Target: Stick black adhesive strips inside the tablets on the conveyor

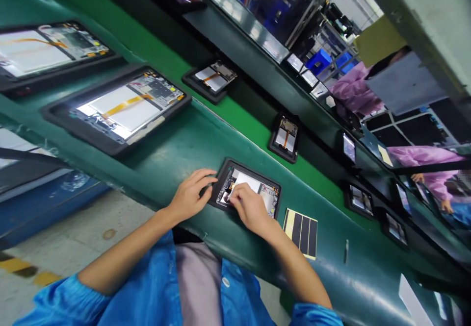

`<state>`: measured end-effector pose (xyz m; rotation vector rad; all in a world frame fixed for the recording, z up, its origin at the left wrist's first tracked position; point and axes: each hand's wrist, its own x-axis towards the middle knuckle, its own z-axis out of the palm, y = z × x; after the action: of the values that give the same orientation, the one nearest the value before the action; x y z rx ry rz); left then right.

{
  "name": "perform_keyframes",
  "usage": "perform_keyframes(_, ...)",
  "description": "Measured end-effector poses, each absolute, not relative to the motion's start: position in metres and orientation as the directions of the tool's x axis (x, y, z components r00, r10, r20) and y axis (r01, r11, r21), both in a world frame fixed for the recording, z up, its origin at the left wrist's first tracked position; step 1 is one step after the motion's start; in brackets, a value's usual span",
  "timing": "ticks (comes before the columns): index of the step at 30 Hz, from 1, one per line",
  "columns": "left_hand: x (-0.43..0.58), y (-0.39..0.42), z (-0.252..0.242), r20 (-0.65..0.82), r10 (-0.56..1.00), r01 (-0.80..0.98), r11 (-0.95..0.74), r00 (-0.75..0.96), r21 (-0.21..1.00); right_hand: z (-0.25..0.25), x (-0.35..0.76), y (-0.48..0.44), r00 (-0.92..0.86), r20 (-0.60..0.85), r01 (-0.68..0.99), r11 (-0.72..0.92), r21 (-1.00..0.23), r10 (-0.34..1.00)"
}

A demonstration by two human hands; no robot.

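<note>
An opened tablet in a black frame lies on the green bench in front of me, its battery and circuit board showing. My left hand rests at the frame's left edge, fingers apart, holding nothing. Over the lower middle of the tablet is my right hand, its fingers pinched together; what they hold, if anything, is too small to name. Right of the tablet lies a yellow sheet with black strips.
Two more opened tablets lie on the bench at the left. Beyond it, a green conveyor carries several framed tablets. A person in pink sleeves is at the far right. A thin metal tool lies on the bench.
</note>
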<state>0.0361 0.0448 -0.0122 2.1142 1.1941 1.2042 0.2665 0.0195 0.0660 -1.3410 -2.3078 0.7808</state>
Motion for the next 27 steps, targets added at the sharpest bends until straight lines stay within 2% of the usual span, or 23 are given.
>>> perform_keyframes(6, 0.038, 0.042, -0.015, 0.473, 0.845, 0.49, -0.532, 0.251, 0.691, 0.053, 0.274, 0.044, -0.402, -0.016, 0.735, 0.312, -0.602, 0.915)
perform_keyframes(22, 0.042, 0.04, -0.012, 0.498, 0.791, 0.526, -0.609, 0.355, 0.593, 0.037, 0.275, 0.065, -0.3, 0.017, 0.748, 0.247, -0.616, 0.954)
perform_keyframes(27, 0.042, 0.04, -0.012, 0.514, 0.758, 0.549, -0.649, 0.402, 0.527, 0.035, 0.275, 0.067, -0.286, 0.026, 0.747, 0.24, -0.62, 0.958)
